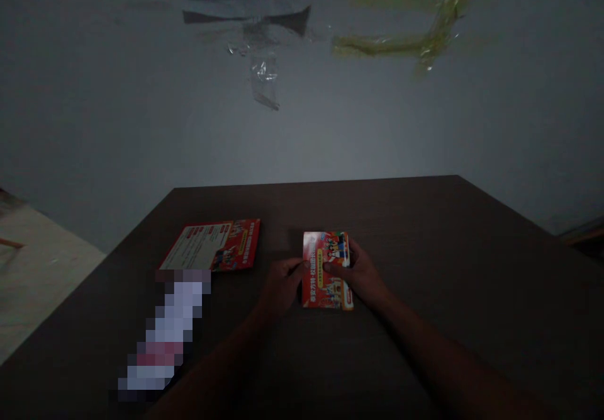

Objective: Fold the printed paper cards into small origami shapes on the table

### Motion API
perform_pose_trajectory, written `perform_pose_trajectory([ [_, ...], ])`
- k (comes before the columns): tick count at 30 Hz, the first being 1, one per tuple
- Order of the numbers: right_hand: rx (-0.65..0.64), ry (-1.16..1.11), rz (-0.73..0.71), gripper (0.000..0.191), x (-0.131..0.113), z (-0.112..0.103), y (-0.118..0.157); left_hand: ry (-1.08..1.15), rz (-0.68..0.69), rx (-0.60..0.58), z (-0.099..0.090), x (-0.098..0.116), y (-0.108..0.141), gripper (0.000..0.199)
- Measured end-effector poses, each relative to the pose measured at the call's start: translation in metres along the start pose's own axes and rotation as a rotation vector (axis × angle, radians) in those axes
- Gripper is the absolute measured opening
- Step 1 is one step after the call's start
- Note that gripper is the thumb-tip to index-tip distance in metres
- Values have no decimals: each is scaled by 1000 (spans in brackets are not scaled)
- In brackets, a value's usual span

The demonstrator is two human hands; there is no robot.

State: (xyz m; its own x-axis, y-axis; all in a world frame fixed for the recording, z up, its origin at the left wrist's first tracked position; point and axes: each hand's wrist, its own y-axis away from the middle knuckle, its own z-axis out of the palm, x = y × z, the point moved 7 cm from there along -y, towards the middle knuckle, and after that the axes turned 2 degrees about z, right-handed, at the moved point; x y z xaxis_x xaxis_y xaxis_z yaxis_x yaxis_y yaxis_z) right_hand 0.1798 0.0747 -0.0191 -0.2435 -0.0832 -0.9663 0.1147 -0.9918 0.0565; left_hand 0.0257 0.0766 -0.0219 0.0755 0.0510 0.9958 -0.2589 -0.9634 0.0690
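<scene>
A red folded leaflet (325, 288) with colourful cartoon figures and Chinese lettering is held upright-looking above the middle of the table, in both hands. My left hand (282, 281) pinches its left edge, with the thumb on the front. My right hand (363, 276) grips the right side, thumb lying across the printed face and fingers behind, mostly hidden. To the left, a stack of similar red leaflets (207, 247), its top one showing a white text panel, lies on the table.
The dark brown table (401, 212) stands against a grey wall (377, 124) bearing yellowed tape (387, 46) and clear tape (264, 77). A pixelated whitish object (172, 319) lies at the near left. Pale floor (38, 269) shows past the left edge.
</scene>
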Motion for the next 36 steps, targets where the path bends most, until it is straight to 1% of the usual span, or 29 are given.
perform_pose_trajectory([
  [5, 3, -5, -5, 49, 0, 0, 0, 16, 10, -8, 1, 1, 0, 34],
  [10, 2, 4, -31, 48, 0, 0, 0, 35, -12, -2, 1, 0, 1, 33],
  [15, 16, 33, -19, 48, -3, 0, 2, 61, -16, -9, 2, 0, 0, 32],
  [19, 31, 36, -5, 49, -4, 0, 2, 9, -7, 17, 0, 0, -1, 30],
  [26, 3, -2, -12, 51, 0, 0, 0, 20, -23, 11, 0, -2, -1, 31],
  [36, 2, 6, -15, 51, -2, 1, 1, 69, -17, 10, 1, -2, -1, 31],
])
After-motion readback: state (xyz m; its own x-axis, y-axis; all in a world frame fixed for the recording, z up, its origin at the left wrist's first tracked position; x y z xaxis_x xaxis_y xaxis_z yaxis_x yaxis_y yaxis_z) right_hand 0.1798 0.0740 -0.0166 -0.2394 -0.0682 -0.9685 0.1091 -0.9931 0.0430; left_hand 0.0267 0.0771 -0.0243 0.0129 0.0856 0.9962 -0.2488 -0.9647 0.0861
